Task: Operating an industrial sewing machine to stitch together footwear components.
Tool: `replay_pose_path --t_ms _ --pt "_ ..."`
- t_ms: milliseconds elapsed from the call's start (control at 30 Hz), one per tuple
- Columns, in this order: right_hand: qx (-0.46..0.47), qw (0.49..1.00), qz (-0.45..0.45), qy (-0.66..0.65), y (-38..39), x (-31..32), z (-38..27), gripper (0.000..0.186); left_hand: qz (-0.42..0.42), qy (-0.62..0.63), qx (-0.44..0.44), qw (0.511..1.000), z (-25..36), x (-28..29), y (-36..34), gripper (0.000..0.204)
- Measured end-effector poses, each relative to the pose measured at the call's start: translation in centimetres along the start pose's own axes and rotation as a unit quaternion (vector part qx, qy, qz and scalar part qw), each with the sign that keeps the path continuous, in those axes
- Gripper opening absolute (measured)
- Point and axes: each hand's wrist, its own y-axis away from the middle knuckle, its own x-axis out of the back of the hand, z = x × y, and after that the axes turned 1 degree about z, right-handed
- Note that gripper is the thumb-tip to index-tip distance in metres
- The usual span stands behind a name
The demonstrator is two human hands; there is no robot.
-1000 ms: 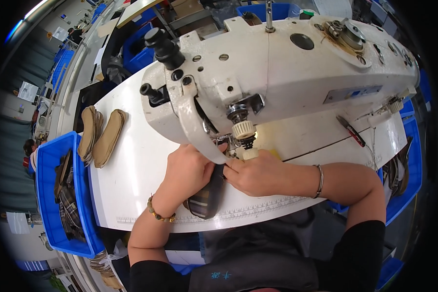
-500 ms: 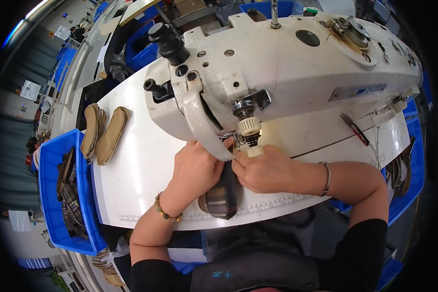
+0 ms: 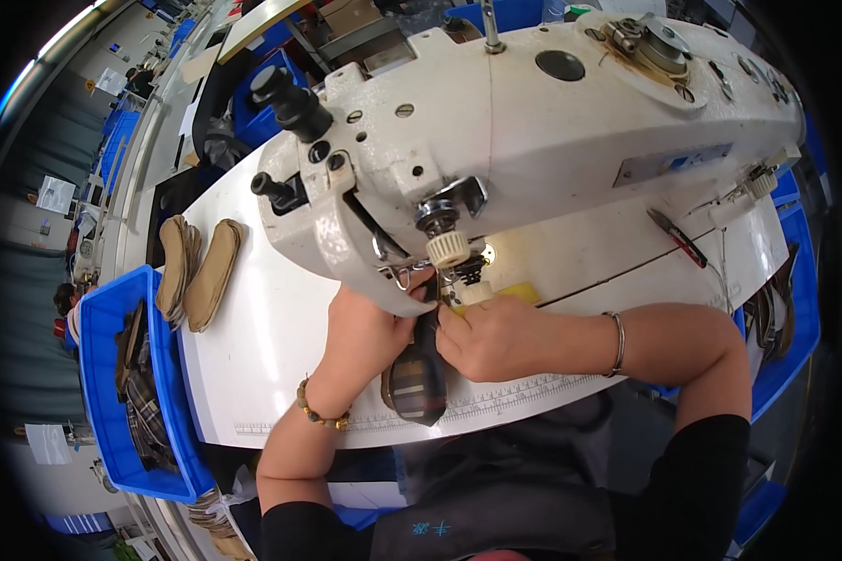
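Note:
A white industrial sewing machine [image 3: 524, 112] spans the upper middle of the head view. My left hand [image 3: 365, 327] is closed on a dark plaid fabric piece [image 3: 413, 388] beside the needle area, partly behind the machine's guard. My right hand [image 3: 491, 341] pinches the same piece from the right, just below the tension knobs. The piece hangs toward me between both hands over the white table [image 3: 253, 374]; its upper end is hidden. A small yellow block [image 3: 524, 292] lies beyond my right fingers.
Two stacks of tan shaped pieces [image 3: 213, 276] lie at left. A blue bin [image 3: 103, 346] of plaid pieces stands by the left edge, another [image 3: 809, 262] at right. A red-and-black tool [image 3: 683, 243] lies right of centre. A co-worker [image 3: 65, 304] is at far left.
The free end of the plaid piece has swung down and slightly right, showing more of its plaid face. Both hands stay at the needle with small shifts. The whole view has shifted slightly.

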Motion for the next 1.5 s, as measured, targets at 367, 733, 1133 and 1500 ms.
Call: replay_pose_path --t_ms 367,733,1133,1500 --pt "0.038 0.999 0.012 -0.034 -0.1 0.3 0.4 0.016 -0.007 -0.061 0.005 0.998 -0.1 0.5 0.5 0.026" --pt "0.046 0.998 -0.022 -0.035 0.0 0.9 -0.6 0.025 -0.052 -0.170 -0.105 0.978 2.2 1.5 1.3 0.027" --pt "0.005 0.997 -0.072 -0.002 0.0 2.0 -1.4 0.032 -0.357 -0.047 -0.063 0.931 3.6 5.1 2.4 0.104" --pt "0.013 0.999 -0.037 0.024 0.5 1.6 -2.1 0.035 -0.150 -0.092 -0.152 0.973 2.5 2.1 2.5 0.067"
